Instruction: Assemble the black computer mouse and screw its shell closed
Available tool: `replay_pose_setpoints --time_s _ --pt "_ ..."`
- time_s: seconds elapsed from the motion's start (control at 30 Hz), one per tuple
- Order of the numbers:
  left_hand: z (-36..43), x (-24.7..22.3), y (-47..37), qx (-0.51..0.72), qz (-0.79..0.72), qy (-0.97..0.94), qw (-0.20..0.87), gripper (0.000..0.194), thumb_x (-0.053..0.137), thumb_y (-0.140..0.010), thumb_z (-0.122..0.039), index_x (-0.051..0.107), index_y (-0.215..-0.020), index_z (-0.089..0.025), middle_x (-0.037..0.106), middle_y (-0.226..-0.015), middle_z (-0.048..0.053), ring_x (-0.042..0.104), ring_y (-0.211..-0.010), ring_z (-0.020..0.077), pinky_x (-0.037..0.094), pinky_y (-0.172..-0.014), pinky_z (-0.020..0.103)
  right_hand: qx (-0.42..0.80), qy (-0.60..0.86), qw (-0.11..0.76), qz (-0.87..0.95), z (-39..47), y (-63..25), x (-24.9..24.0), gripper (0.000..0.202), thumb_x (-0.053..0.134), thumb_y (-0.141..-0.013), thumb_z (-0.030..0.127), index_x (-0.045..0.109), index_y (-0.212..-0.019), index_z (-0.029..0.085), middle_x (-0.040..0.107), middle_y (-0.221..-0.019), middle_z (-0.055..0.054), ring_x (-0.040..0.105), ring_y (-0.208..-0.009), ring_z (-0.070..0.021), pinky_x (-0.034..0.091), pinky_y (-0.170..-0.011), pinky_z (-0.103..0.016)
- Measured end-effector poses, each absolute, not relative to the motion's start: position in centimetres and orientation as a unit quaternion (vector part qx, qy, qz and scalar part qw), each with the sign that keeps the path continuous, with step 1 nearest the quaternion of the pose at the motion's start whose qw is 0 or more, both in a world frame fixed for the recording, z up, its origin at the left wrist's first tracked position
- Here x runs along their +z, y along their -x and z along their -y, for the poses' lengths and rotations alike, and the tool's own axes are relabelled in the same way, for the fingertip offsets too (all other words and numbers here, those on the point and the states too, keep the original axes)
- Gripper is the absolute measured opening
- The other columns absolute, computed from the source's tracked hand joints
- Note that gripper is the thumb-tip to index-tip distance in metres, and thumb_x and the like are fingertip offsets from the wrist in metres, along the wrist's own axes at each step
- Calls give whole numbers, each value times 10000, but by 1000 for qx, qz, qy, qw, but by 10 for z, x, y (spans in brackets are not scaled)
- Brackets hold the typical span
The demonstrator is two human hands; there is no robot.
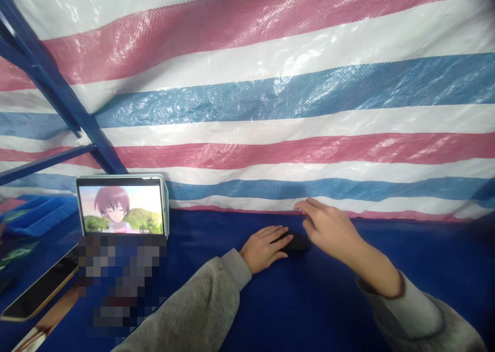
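Note:
A black, rounded computer mouse [299, 242] lies on the blue table surface [216, 300]. My left hand [266, 249] holds the left end of it, with the fingers laid over its top and near side. Just above its right end is my right hand [327, 228], raised a little, with the fingers curled and the thumb and index finger close together. Whatever might be between those fingertips is too small to name. The hand covers part of the mouse's right end.
A tablet [121, 207] playing a cartoon stands in a light case to the left. A phone [42, 285] lies nearer me, beside a pixelated patch. Blue trays [42, 213] are at far left. A striped plastic sheet [270, 99] hangs behind, with a blue metal frame [65, 89].

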State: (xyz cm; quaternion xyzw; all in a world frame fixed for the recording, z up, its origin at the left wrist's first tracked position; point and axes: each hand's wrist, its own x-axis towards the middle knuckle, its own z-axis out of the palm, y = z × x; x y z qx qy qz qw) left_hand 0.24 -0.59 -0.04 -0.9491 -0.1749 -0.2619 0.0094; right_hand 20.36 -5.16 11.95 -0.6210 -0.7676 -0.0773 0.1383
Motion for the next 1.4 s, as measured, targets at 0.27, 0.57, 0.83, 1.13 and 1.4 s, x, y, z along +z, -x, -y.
replay_pose_setpoints --time_s 0.27,0.57,0.83,1.13,1.4 --pt "6 -1 -3 -255 175 951 12 459 390 -987 -450 466 -1353 -183 487 -1406 87 451 -1310 209 399 -1100 389 -84 611 144 774 52 -201 119 307 420 -799 105 630 -1001 198 645 -966 -47 608 -715 -161 331 -592 -272" --pt "5 -2 -3 -255 174 951 15 457 392 -987 -447 465 -1353 -183 485 -1407 92 453 -1309 213 399 -1099 394 -59 613 146 775 53 -202 121 276 408 -818 103 624 -958 203 641 -914 -33 594 -706 -151 312 -581 -269" --pt "5 -4 -3 -254 174 951 17 468 385 -987 -457 454 -1363 -186 483 -1412 80 441 -1319 200 378 -1114 379 -52 603 158 780 52 -204 121 279 409 -803 86 623 -937 207 637 -925 -28 593 -695 -146 324 -591 -266" --pt "4 -4 -2 -260 175 949 20 505 387 -970 -500 460 -1358 -185 508 -1391 76 448 -1316 191 394 -1105 357 -35 597 175 782 53 -206 122 292 396 -796 77 611 -938 216 636 -936 -22 592 -670 -139 348 -602 -261" --pt "5 -4 -3 -260 175 950 20 495 393 -970 -493 465 -1353 -187 505 -1393 75 444 -1319 195 395 -1103 366 -38 604 169 778 52 -208 120 262 394 -822 108 605 -932 220 647 -876 -15 605 -703 -161 344 -608 -269"
